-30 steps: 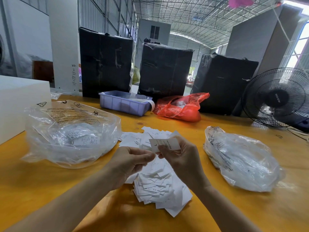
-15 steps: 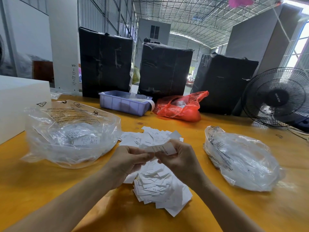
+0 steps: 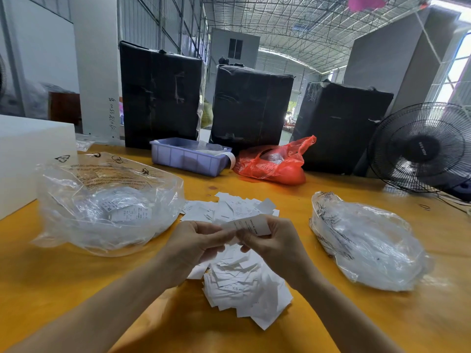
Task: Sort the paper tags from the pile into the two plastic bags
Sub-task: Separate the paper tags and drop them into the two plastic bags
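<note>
- A person is sitting at a yellow table (image 3: 63, 281), both bare hands meeting above a pile (image 3: 242, 284) of white paper tags at the 6 o'clock centre of the view.
- The left hand (image 3: 193, 245) and right hand (image 3: 275, 243) are pinching one printed tag (image 3: 251, 225) between them, fingers curled around its ends, just above the pile.
- A left bag (image 3: 107, 200) of clear plastic is lying at 9 o'clock, already holding some tags.
- A right bag (image 3: 367, 240), also clear, is lying at 3 o'clock; its contents are hard to make out.
- A purple tray (image 3: 186, 156) is sitting at 12 o'clock, with a red bag (image 3: 275, 164) just beside it at 1 o'clock.
- Three black boxes (image 3: 249, 105) are standing behind them along the far edge.
- A black fan (image 3: 423, 149) is standing at 2 o'clock.
- A white block (image 3: 28, 154) is resting at 10 o'clock.
</note>
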Demonstrator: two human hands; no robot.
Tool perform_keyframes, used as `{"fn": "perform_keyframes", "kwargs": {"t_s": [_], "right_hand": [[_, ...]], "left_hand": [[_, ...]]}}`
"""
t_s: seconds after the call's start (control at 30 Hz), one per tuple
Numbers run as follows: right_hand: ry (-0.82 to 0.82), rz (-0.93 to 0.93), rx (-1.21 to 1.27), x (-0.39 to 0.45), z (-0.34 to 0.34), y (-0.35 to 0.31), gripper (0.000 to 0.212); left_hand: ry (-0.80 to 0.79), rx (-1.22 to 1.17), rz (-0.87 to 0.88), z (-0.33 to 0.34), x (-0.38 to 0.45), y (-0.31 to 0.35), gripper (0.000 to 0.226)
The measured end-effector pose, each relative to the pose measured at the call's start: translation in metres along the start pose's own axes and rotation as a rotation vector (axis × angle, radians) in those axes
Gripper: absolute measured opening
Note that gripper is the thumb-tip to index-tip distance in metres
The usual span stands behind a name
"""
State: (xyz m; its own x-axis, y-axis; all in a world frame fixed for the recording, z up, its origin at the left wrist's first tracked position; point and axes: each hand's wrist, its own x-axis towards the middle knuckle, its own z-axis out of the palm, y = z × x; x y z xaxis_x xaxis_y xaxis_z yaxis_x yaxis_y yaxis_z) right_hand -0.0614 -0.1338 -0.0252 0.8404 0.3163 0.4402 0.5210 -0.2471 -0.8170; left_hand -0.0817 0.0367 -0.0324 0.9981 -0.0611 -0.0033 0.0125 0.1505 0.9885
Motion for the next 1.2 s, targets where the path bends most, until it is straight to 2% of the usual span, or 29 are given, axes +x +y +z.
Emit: {"fn": "perform_keyframes", "kwargs": {"t_s": [0.13, 0.27, 0.47, 0.83, 0.93, 1.2], "right_hand": [[0.114, 0.01, 0.055, 0.0013, -0.0009, -0.0005, 0.008], [0.208, -0.015, 0.058, 0.0018, -0.0017, -0.0006, 0.003], [0.201, -0.021, 0.003, 0.0004, 0.0018, -0.0009, 0.012], [0.274, -0.043, -0.108, -0.0018, 0.0068, -0.0007, 0.011], [0.299, -0.058, -0.094, -0.0027, 0.0067, -0.0035, 0.008], [0.296, -0.099, -0.171, -0.003, 0.0062, -0.0036, 0.013]], "left_hand": [[-0.027, -0.041, 0.01, 0.0002, -0.0022, 0.0017, 0.017], [-0.01, 0.08, 0.015, 0.0012, -0.0037, 0.0008, 0.017], [-0.021, 0.121, -0.001, 0.0034, -0.0051, 0.001, 0.019], [0.024, 0.104, -0.009, 0.002, -0.001, -0.0029, 0.013], [0.034, 0.115, 0.012, 0.0022, -0.0018, -0.0031, 0.018], [0.038, 0.132, 0.035, 0.0033, -0.0018, -0.0043, 0.018]]}}
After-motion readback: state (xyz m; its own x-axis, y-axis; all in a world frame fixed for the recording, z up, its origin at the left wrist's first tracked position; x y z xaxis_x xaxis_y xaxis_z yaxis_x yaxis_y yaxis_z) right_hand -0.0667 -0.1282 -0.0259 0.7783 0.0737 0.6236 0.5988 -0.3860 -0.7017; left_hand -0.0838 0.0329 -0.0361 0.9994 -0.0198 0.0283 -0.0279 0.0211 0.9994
